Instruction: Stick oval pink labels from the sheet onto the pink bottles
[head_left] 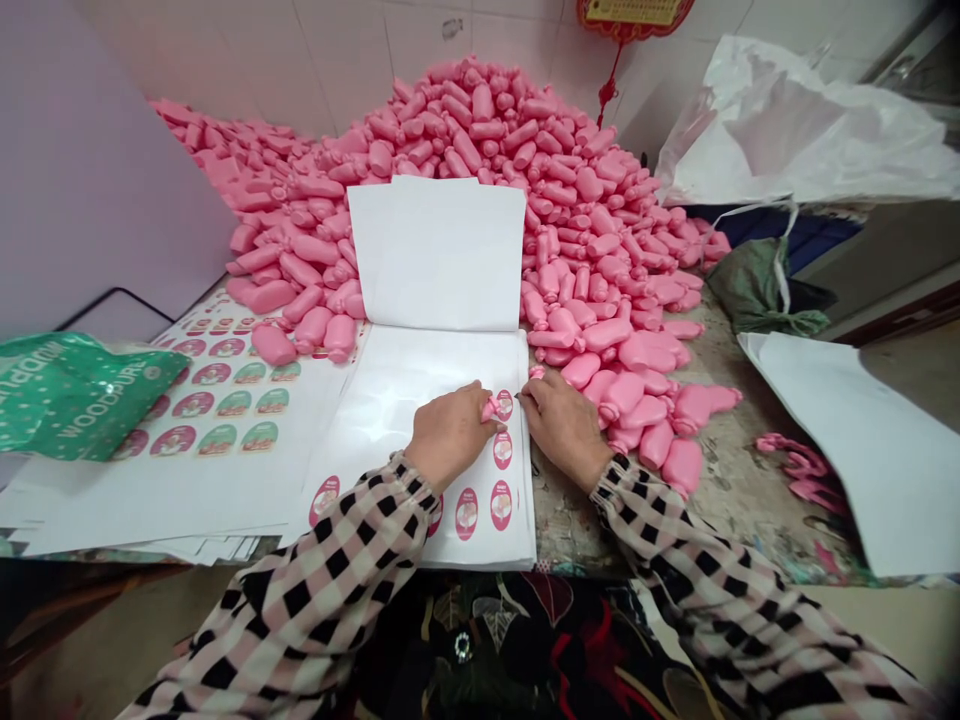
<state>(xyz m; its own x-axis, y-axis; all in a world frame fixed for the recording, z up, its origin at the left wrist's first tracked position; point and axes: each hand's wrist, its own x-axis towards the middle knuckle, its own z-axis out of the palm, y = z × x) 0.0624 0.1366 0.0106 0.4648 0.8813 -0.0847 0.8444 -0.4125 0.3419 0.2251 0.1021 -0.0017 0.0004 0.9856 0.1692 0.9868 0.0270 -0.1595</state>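
My left hand [452, 432] is closed over the stack of sticker sheets [397, 375], with the pink neck of a small bottle [491, 408] showing at its fingertips. Most of that bottle is hidden by the hand. Right beside it is an oval pink sticker [505, 404] on the top sheet's right side. More oval stickers [466, 513] run below it and along the near edge. At the sheet's right edge, my right hand [566, 425] has thumb and finger pressed together near this sticker. What they pinch, if anything, is too small to tell.
A large heap of pink bottles [480, 130] fills the back of the table. A folded-back white sheet [439, 260] stands against it. Printed sheets [225, 400] and a green bag [90, 395] lie left. White paper [862, 440] and pink scraps [806, 470] are right.
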